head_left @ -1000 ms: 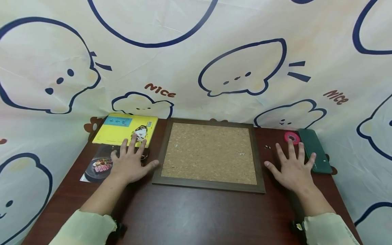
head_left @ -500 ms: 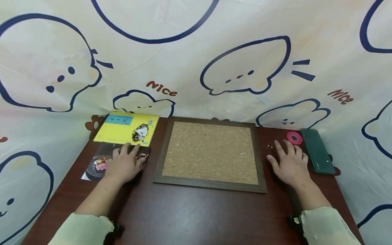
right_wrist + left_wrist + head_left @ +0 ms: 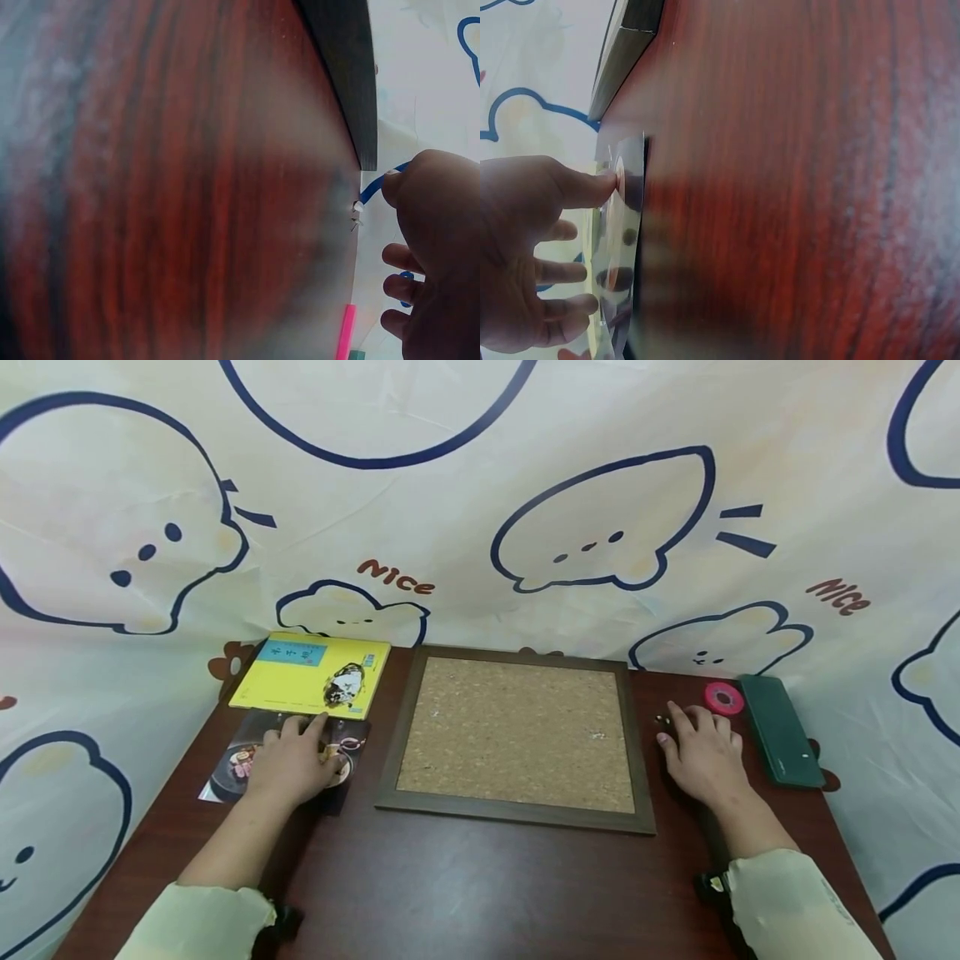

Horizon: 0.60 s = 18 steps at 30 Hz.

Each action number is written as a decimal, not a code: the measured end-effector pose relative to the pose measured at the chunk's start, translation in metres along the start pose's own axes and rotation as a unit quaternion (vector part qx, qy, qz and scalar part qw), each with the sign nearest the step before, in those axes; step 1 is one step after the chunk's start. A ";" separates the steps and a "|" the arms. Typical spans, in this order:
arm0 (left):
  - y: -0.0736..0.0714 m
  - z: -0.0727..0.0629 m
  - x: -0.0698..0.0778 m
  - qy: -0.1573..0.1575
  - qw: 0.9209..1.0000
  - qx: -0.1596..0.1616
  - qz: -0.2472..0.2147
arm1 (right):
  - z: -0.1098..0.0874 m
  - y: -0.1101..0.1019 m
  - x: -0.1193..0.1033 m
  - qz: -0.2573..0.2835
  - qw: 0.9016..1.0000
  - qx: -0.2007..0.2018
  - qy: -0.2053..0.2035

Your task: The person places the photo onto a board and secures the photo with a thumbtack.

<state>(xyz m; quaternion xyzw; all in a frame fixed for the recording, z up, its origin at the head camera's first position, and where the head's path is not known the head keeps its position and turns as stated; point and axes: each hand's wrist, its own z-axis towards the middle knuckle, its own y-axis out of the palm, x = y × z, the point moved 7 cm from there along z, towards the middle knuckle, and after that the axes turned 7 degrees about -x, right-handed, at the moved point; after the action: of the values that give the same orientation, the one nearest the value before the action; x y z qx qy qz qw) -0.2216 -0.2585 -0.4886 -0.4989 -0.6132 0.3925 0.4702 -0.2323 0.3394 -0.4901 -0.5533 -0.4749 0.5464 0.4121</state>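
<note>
My left hand [image 3: 288,764] is over a glossy food photo [image 3: 236,770] at the table's left, fingers loosely bent. In the left wrist view its thumb [image 3: 600,189] lies against the photo's surface; whether it presses there I cannot tell. Part of the photo is hidden under the hand. My right hand [image 3: 703,758] is above the table on the right, thumb and fingers apart with nothing between them. Just beyond its fingertips lie a few tiny metallic pins [image 3: 663,720], also visible as small pins [image 3: 356,214] in the right wrist view.
A wood-framed cork board [image 3: 517,752] lies between the hands, with small shiny bits on it. A yellow book [image 3: 292,681] sits behind the photo. At the back right are a pink tape roll [image 3: 723,698] and a dark green case [image 3: 780,731]. A patterned curtain [image 3: 465,510] hangs behind.
Both hands, earlier spread wide, have drawn their fingers in. The left has come back from the book over the photo; the right has shifted away from the green case toward the pins.
</note>
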 end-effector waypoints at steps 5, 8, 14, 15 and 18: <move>0.000 0.000 0.000 -0.006 1.000 -0.006 -0.009 | 0.004 0.003 0.003 0.009 1.000 -0.004 0.007; 0.001 0.000 -0.003 -0.008 1.000 -0.006 -0.018 | 0.007 0.003 0.005 0.014 1.000 -0.004 0.009; 0.001 0.001 -0.005 -0.017 0.999 -0.010 -0.048 | 0.012 0.003 0.007 0.015 1.000 -0.005 0.006; 0.000 0.001 -0.004 -0.019 0.998 -0.011 -0.053 | 0.013 0.004 0.007 0.015 1.000 -0.005 0.006; -0.001 0.002 -0.004 -0.020 0.998 -0.013 -0.060 | 0.016 0.004 0.007 0.016 1.000 -0.002 0.005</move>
<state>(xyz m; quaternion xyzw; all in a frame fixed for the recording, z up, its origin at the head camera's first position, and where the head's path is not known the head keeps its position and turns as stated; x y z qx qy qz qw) -0.2234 -0.2621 -0.4891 -0.4595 -0.6565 0.3651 0.4739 -0.2479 0.3448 -0.4961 -0.5642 -0.4649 0.5496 0.4043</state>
